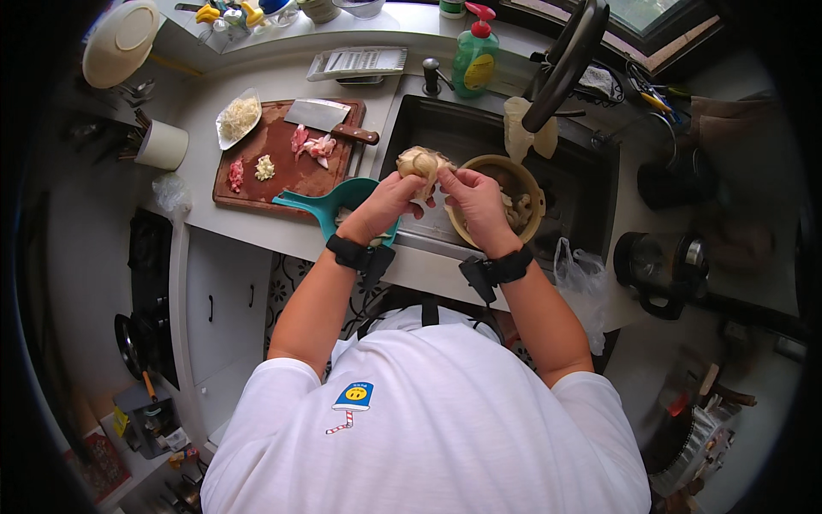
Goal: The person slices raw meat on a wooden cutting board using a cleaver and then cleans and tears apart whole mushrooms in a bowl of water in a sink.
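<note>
A pale cluster of mushrooms (pixel 420 162), probably oyster mushrooms, is held up between my hands over the sink's left part. My left hand (pixel 392 199) grips it from below and the left. The fingertips of my right hand (pixel 475 199) pinch its right edge. Under my right hand, a yellow plastic basin (pixel 542 199) in the sink holds more mushroom pieces. A teal colander with a handle (pixel 314 202) sits beneath my left wrist, with some pale pieces in it.
At left, a wooden cutting board (pixel 276 135) carries a cleaver (pixel 318 114), sliced meat (pixel 321 149), minced garlic (pixel 264 168) and a white dish of shreds (pixel 239 120). A dark faucet (pixel 565 64) arches over the sink (pixel 578 167). A plastic bag (pixel 581 276) hangs at the front edge.
</note>
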A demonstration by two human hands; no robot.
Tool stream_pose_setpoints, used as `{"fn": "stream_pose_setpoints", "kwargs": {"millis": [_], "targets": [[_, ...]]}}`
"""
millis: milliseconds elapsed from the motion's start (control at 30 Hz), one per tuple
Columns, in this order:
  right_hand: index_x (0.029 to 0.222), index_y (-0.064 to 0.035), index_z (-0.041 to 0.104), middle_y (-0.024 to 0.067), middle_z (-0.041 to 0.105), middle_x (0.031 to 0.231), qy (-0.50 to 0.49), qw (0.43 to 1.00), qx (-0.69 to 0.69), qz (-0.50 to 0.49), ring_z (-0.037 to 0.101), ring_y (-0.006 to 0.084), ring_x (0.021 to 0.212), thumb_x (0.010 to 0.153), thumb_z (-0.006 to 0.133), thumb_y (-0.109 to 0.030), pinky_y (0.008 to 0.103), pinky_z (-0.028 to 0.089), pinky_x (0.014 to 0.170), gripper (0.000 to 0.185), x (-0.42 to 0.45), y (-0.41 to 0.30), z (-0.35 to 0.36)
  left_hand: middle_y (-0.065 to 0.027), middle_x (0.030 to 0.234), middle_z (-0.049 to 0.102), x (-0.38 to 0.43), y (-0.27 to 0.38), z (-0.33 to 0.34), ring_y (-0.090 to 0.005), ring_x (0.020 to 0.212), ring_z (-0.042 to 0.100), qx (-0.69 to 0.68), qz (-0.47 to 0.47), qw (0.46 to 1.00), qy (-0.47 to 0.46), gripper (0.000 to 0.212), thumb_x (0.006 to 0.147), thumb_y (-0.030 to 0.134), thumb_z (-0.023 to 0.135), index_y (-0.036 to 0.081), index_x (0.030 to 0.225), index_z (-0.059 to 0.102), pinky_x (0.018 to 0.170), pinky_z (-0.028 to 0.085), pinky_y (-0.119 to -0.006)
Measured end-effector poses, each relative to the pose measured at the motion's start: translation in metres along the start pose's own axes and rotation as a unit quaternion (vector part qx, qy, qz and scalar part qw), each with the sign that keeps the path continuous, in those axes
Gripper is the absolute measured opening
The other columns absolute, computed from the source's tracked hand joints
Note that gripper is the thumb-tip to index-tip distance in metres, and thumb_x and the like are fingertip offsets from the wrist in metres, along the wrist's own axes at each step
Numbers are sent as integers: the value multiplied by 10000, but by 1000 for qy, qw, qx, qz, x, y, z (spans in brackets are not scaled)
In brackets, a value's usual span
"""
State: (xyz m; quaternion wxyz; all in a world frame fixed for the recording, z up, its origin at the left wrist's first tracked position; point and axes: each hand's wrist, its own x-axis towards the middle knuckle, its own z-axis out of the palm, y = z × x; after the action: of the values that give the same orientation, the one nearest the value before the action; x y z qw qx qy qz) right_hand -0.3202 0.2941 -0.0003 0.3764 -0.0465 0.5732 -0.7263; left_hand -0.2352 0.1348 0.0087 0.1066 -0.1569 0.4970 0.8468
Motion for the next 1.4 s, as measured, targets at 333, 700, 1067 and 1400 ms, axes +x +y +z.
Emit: {"fn": "stream_pose_setpoints", "kwargs": {"millis": [333,700,1067,1400], "targets": [[969,-6,593,65,657,899,82,975,195,-62,614,118,778,897,628,-135,230,495,716,152,-9,-2,-29,-34,983,614,39,-21,35,-136,866,609,-45,19,998,33,223,948,198,558,47,1112,564,710,546,-308],[1019,-36,553,67,653,962,97,967,224,-80,623,116,803,970,508,-182,252,516,741,160,-17,-19,-44,-27,936,596,51,-25,43,-145,820,603,-25,-12,997,78,186,939,201,569,53,1053,565,673,548,-291],[938,3,648,7,626,757,79,963,-208,-153,529,45,625,901,619,-110,193,426,557,122,-15,6,-46,-2,925,619,60,-27,46,-111,850,611,-38,-11,993,108,195,865,189,687,94,1005,589,727,542,-278],[859,9,644,71,641,662,160,899,-323,-250,582,140,532,883,612,-116,292,458,495,132,-20,-2,-44,-20,923,621,53,-20,55,-130,865,623,-72,47,995,42,210,824,33,700,72,979,564,753,540,-271]]}}
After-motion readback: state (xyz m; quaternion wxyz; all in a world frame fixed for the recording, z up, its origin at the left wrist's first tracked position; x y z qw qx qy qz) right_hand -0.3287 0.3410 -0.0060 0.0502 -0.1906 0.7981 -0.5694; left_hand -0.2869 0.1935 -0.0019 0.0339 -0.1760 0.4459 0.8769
